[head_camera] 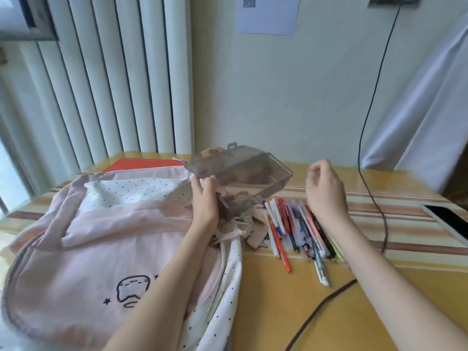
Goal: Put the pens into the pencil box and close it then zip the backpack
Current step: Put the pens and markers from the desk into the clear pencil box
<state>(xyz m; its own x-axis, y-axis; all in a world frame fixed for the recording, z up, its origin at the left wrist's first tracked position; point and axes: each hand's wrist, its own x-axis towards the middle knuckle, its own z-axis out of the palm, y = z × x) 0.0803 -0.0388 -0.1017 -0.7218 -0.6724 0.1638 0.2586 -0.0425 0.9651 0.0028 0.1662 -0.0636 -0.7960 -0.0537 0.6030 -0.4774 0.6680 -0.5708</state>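
Note:
A clear plastic pencil box (243,173) with brown printed figures is lifted above the table, tilted, its lid looking open. My left hand (205,201) grips its near left corner. My right hand (325,188) hovers to the right of the box with fingers loosely curled, holding nothing. Below that hand, several pens (296,229) lie side by side on the table. A pink backpack (106,236) with a white dotted lining lies flat on the left, its top unzipped.
A black cable (372,198) runs down the wall and across the yellow striped table (273,287) near the pens. A tablet (448,221) lies at the right edge. A red book (141,164) sits behind the backpack. Vertical blinds hang at the back left.

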